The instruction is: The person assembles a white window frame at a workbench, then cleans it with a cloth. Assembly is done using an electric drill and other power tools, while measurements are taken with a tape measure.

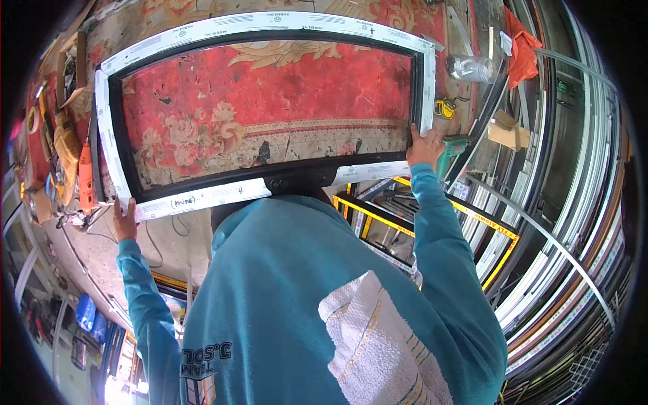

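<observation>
A window frame (277,25), dark inside and covered with white printed film, lies on the worn red carpet-covered table (304,88). Its near edge reaches my body, and a dark fitting (300,178) sits mid-way along that side. My left hand (125,221) grips the frame's near left corner, fingers closed on the edge. At the near right corner my right hand (425,147) holds the frame, thumb on the dark inner side. Just right of that hand is a green power tool (451,154), partly hidden by it.
A yellow tape measure (445,108) and a clear plastic jar (470,69) lie to the right, near a red bag (521,47). An orange power tool (86,177) stands at left. Long metal profiles (574,223) fill the right side. Yellow-taped frames (378,212) stand below the table.
</observation>
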A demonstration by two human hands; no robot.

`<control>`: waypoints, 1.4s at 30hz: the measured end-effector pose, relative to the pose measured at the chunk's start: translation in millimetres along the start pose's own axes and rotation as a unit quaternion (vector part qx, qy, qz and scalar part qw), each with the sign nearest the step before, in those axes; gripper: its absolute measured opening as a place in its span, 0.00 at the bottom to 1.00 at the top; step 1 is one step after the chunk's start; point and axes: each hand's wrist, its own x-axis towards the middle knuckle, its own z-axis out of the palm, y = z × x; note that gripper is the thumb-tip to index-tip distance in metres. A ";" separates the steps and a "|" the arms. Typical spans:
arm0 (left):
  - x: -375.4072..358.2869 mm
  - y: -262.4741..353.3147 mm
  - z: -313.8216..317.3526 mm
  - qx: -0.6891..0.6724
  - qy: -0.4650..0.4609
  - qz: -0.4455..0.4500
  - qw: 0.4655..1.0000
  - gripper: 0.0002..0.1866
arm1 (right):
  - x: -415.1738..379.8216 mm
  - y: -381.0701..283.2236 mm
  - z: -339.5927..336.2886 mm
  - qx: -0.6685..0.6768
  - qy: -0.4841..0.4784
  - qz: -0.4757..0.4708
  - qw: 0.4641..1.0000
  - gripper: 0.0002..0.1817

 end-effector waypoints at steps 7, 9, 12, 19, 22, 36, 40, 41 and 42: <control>-0.2 0.4 1.0 -0.014 0.000 0.003 1.000 0.41 | -11.5 3.4 24.3 0.079 0.116 0.032 0.990 0.12; -2.0 3.1 0.1 -0.006 0.014 0.003 1.000 0.38 | -16.3 6.2 29.4 0.083 0.115 0.022 0.990 0.11; -8.6 11.1 2.8 -0.032 0.016 0.007 0.999 0.37 | -12.1 8.6 21.2 0.076 0.125 -0.008 0.989 0.10; -0.8 -3.9 1.4 -0.019 0.007 0.018 1.000 0.37 | 58.3 21.9 -16.8 0.419 0.050 -0.107 0.900 0.15; 0.5 -1.1 0.5 -0.017 0.000 0.022 1.000 0.41 | 54.2 13.3 -56.6 0.598 -0.074 0.132 0.788 0.33; -1.1 -5.3 1.9 -0.068 -0.008 0.033 0.997 0.37 | -24.2 -36.0 -20.7 0.111 -0.235 0.250 0.933 0.36; -4.1 -1.9 2.6 -0.084 -0.023 0.040 0.995 0.39 | -12.7 -35.1 -14.8 0.166 -0.304 0.219 0.912 0.36; -1.2 -6.6 2.9 -0.085 -0.024 0.050 0.995 0.39 | -12.6 -38.3 -5.4 0.172 -0.293 0.180 0.923 0.35; -0.3 -8.2 3.1 -0.086 -0.025 0.060 0.994 0.39 | -13.9 -47.0 -9.8 0.177 -0.282 0.140 0.933 0.34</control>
